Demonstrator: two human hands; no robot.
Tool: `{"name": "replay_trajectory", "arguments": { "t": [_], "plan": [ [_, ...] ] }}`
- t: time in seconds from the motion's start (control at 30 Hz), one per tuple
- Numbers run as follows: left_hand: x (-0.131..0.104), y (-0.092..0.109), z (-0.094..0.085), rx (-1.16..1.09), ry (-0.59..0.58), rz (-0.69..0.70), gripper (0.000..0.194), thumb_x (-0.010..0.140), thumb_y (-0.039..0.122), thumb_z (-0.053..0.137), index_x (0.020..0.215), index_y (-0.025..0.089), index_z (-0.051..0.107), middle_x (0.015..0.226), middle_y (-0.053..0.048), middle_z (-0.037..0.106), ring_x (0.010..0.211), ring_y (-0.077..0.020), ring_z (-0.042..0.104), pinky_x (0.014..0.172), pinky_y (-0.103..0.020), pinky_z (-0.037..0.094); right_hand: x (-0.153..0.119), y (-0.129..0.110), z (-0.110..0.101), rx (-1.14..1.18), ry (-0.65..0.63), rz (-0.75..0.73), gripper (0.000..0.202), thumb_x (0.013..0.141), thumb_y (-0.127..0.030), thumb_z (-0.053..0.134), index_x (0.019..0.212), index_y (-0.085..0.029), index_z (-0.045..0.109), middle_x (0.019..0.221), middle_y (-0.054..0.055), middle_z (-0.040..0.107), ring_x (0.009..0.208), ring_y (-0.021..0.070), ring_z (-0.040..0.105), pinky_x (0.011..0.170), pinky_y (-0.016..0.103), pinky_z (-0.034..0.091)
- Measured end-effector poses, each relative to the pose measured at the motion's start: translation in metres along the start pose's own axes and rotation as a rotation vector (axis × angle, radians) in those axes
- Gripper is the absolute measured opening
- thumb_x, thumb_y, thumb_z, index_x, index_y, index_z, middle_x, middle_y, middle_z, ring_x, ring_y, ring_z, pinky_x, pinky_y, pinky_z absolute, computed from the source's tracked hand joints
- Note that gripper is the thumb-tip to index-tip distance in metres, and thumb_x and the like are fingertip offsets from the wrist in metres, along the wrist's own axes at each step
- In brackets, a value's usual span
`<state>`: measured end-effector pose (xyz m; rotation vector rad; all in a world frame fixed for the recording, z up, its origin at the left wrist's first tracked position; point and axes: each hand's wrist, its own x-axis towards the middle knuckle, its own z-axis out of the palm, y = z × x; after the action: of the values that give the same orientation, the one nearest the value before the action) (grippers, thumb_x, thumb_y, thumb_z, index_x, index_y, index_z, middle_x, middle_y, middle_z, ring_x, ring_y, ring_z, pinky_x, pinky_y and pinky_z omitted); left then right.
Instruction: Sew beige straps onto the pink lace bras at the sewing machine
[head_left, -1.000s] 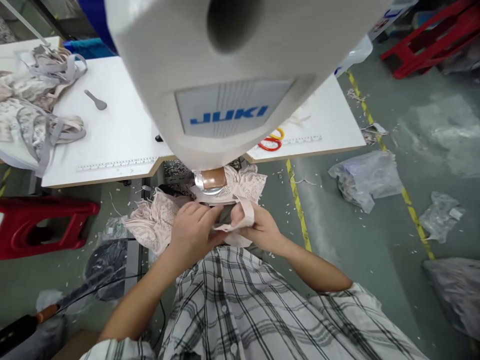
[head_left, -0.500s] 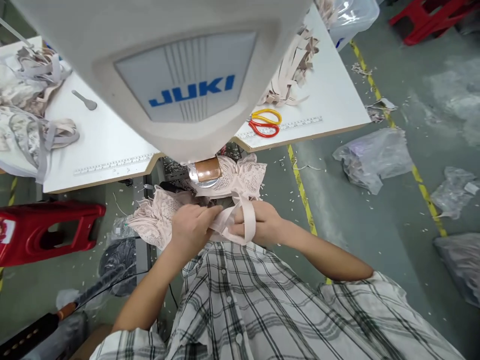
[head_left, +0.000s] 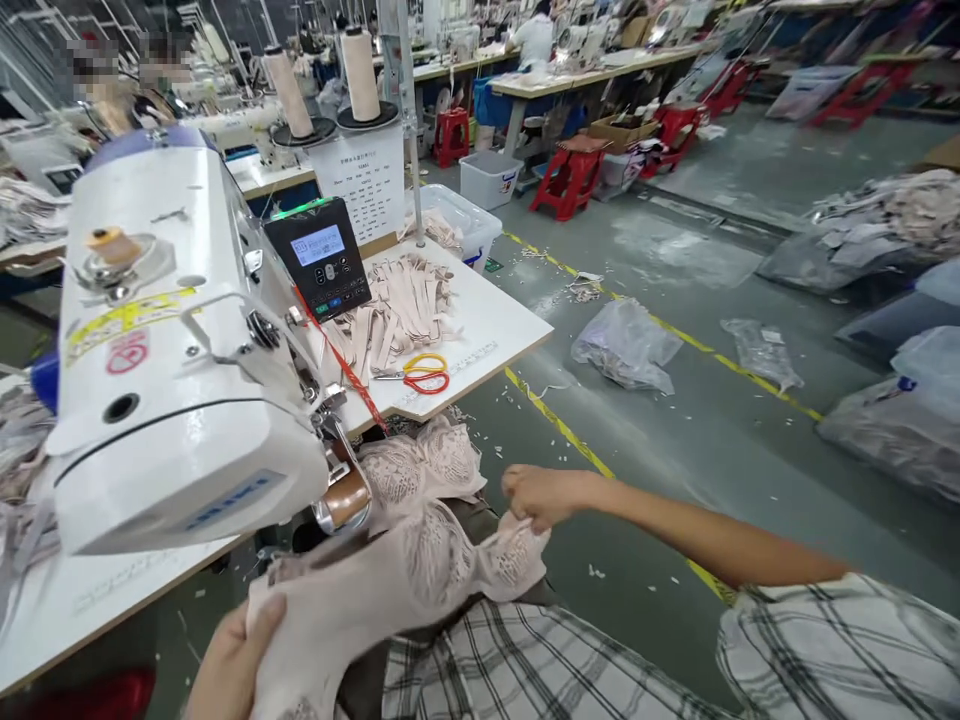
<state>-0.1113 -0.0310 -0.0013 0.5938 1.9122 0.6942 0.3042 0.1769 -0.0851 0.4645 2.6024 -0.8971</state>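
A pale pink lace bra (head_left: 435, 560) is stretched across my lap between both hands. My left hand (head_left: 234, 650), low at the left, grips its wide smooth wing with the thumb on top. My right hand (head_left: 546, 495) pinches the upper edge of the far cup. Behind it another pale pink bra (head_left: 420, 460) lies against the front of the sewing machine (head_left: 187, 370), close to the shiny metal and copper-coloured part (head_left: 346, 500) at its head.
Scissors with yellow and red handles (head_left: 426, 374) lie on the white table (head_left: 487, 360), near a pile of cut fabric strips (head_left: 405, 300). A control panel (head_left: 319, 255) stands beside the machine. Plastic bags (head_left: 628, 345) and red stools (head_left: 566, 180) are on the floor.
My view has swung up and to the right. My hands, earlier close together on a pale strap, are now far apart, holding the bra spread out between them.
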Motion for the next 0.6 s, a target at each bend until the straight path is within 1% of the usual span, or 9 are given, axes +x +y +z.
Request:
{"name": "replay_trajectory", "arguments": {
  "t": [0.07, 0.17, 0.2, 0.27, 0.3, 0.37, 0.47, 0.53, 0.6],
  "plan": [
    [0.029, 0.013, 0.003, 0.266, 0.068, 0.066, 0.06, 0.074, 0.067, 0.06, 0.1, 0.013, 0.069, 0.088, -0.013, 0.074, 0.096, -0.0385, 0.067, 0.088, -0.047, 0.052, -0.006, -0.013, -0.011, 0.16, 0.006, -0.04, 0.016, 0.08, -0.033, 0.07, 0.077, -0.018, 0.065, 0.075, 0.0, 0.058, 0.072, 0.0136, 0.051, 0.064, 0.024, 0.035],
    [0.047, 0.025, 0.048, 0.572, 0.39, 0.334, 0.063, 0.07, 0.058, 0.064, 0.11, 0.009, 0.067, 0.116, -0.024, 0.066, 0.123, -0.046, 0.051, 0.104, -0.058, 0.038, 0.003, -0.051, -0.023, 0.416, 0.142, -0.09, 0.019, 0.091, -0.038, 0.06, 0.089, -0.019, 0.061, 0.074, -0.004, 0.052, 0.063, 0.0093, 0.043, 0.058, 0.022, 0.03],
    [0.045, 0.026, 0.07, 0.544, 0.32, 0.459, 0.064, 0.069, 0.056, 0.066, 0.112, 0.009, 0.065, 0.122, -0.025, 0.063, 0.127, -0.0441, 0.048, 0.106, -0.055, 0.037, 0.01, -0.063, -0.027, 0.461, 0.199, -0.119, 0.02, 0.091, -0.039, 0.06, 0.09, -0.019, 0.06, 0.075, -0.005, 0.052, 0.064, 0.0089, 0.043, 0.059, 0.022, 0.031],
    [0.036, 0.026, 0.115, 0.391, -0.087, 0.617, 0.055, 0.078, 0.054, 0.064, 0.116, 0.014, 0.064, 0.12, -0.017, 0.064, 0.12, -0.0334, 0.053, 0.103, -0.043, 0.042, 0.027, -0.08, -0.039, 0.511, 0.232, -0.222, 0.023, 0.091, -0.042, 0.061, 0.091, -0.019, 0.06, 0.078, -0.004, 0.056, 0.067, 0.0086, 0.047, 0.061, 0.02, 0.035],
    [0.03, 0.025, 0.134, 0.318, -0.309, 0.608, 0.046, 0.083, 0.054, 0.06, 0.107, 0.015, 0.066, 0.108, -0.013, 0.066, 0.109, -0.0289, 0.058, 0.096, -0.038, 0.045, 0.036, -0.081, -0.049, 0.517, 0.214, -0.266, 0.024, 0.09, -0.042, 0.061, 0.092, -0.019, 0.061, 0.079, -0.004, 0.059, 0.069, 0.0088, 0.05, 0.063, 0.02, 0.037],
    [0.018, 0.022, 0.159, 0.245, -0.55, 0.546, 0.044, 0.089, 0.057, 0.052, 0.084, 0.015, 0.065, 0.081, -0.005, 0.062, 0.082, -0.0207, 0.059, 0.077, -0.029, 0.047, 0.054, -0.067, -0.08, 0.475, 0.26, -0.189, 0.024, 0.09, -0.043, 0.063, 0.094, -0.019, 0.065, 0.084, -0.002, 0.064, 0.075, 0.01, 0.056, 0.07, 0.02, 0.044],
    [0.008, 0.02, 0.17, 0.156, -0.643, 0.474, 0.045, 0.089, 0.058, 0.054, 0.08, 0.015, 0.061, 0.073, 0.0, 0.054, 0.072, -0.0156, 0.051, 0.068, -0.025, 0.042, 0.08, -0.021, -0.148, 0.357, 0.639, 0.318, 0.031, 0.098, -0.042, 0.051, 0.111, -0.018, 0.064, 0.11, 0.006, 0.067, 0.1, 0.0169, 0.061, 0.087, 0.03, 0.048],
    [0.006, 0.017, 0.17, 0.114, -0.616, 0.45, 0.046, 0.086, 0.062, 0.056, 0.083, 0.017, 0.062, 0.077, -0.001, 0.056, 0.077, -0.0172, 0.052, 0.072, -0.027, 0.042, 0.094, 0.009, -0.194, 0.329, 0.743, 0.465, 0.038, 0.104, -0.037, 0.035, 0.123, -0.015, 0.058, 0.127, 0.012, 0.061, 0.114, 0.0221, 0.058, 0.097, 0.041, 0.047],
    [0.007, 0.012, 0.169, 0.141, -0.496, 0.454, 0.054, 0.083, 0.071, 0.053, 0.077, 0.018, 0.062, 0.075, -0.003, 0.058, 0.077, -0.0202, 0.054, 0.074, -0.03, 0.044, 0.104, 0.028, -0.231, 0.312, 0.786, 0.573, 0.036, 0.099, -0.038, 0.05, 0.126, -0.016, 0.057, 0.13, 0.012, 0.059, 0.116, 0.0245, 0.058, 0.098, 0.048, 0.049]
  ]
}}
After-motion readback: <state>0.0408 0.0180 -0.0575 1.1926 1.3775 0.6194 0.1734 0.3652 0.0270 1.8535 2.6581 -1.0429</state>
